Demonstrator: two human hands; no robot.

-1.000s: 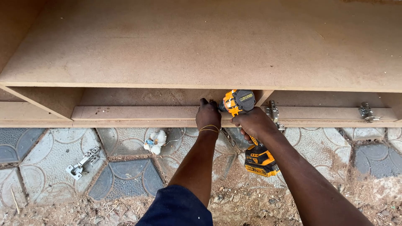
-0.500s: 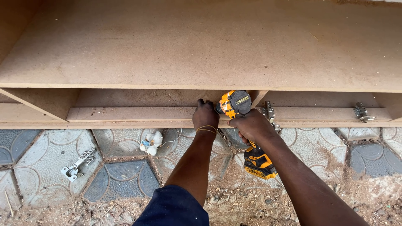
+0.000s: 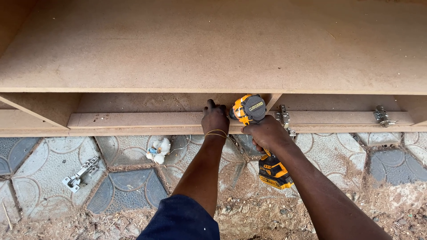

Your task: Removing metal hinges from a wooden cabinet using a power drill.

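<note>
Two hands at the cabinet's (image 3: 213,53) front edge, right hand (image 3: 266,133) gripping a yellow drill (image 3: 249,109), left hand (image 3: 215,119) pressed against the rail (image 3: 133,119), loose hinge (image 3: 81,173) on paving (image 3: 40,173).

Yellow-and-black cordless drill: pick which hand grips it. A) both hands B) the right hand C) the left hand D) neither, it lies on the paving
B: the right hand wraps the handle of the yellow-and-black cordless drill, while the left hand rests on the brown fibreboard rail beside it.

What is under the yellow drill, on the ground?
Under the yellow drill, patterned paving tiles and sawdust show. The right hand covers the drill's handle and the ground directly beneath.
</note>
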